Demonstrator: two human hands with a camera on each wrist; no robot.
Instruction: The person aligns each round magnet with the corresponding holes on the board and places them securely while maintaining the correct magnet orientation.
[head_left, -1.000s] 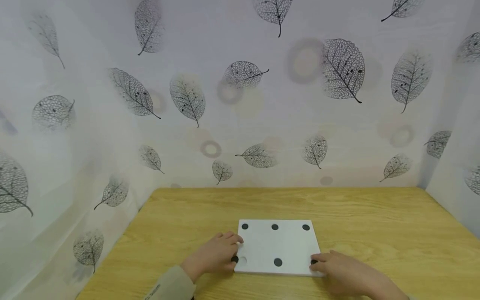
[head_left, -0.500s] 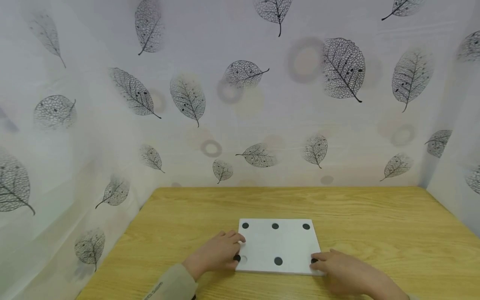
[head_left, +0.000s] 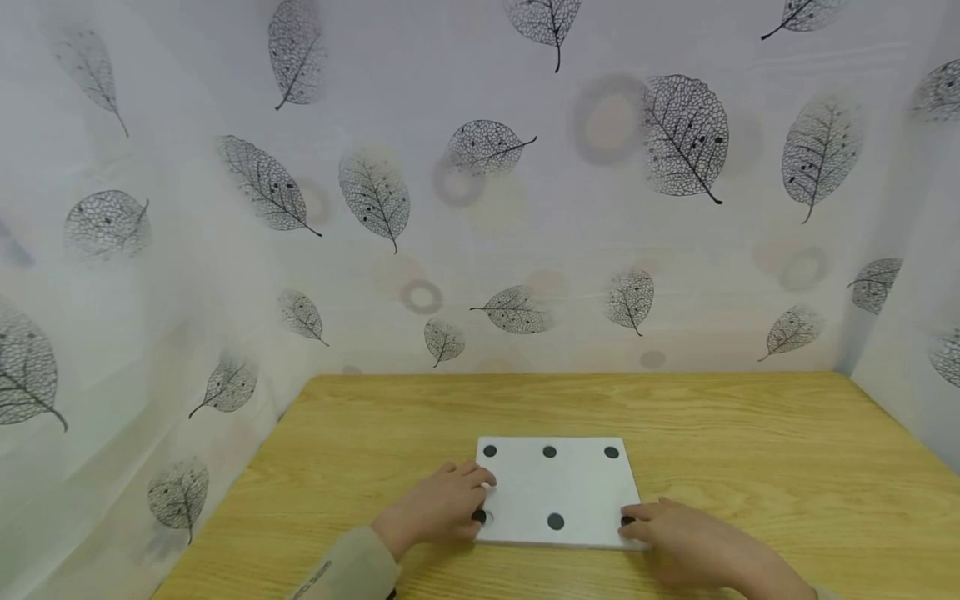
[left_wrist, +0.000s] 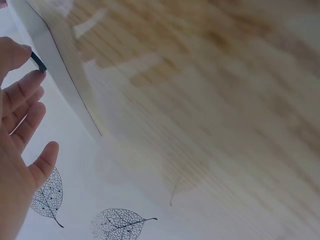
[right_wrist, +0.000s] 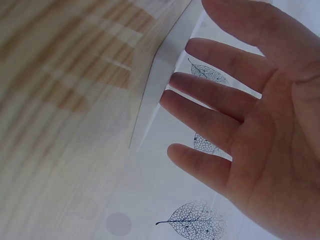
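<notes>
A white rectangular board lies flat on the table. At its front left corner my left hand pinches a black disc between thumb and index finger. The disc sits over most of a round recess there, and the left wrist view shows its dark edge tilted. My right hand rests against the board's front right corner, partly hiding another black disc. In the right wrist view its fingers are spread and fairly straight beside the board's edge.
Along the board's back edge sit black discs at left, middle and right. One more disc is at the front middle. The wooden table meets a leaf-patterned curtain behind and on both sides.
My left hand has shifted slightly right, carrying the black disc from beside the board's left edge to over the front left recess. The right hand and board stay about where they were.
</notes>
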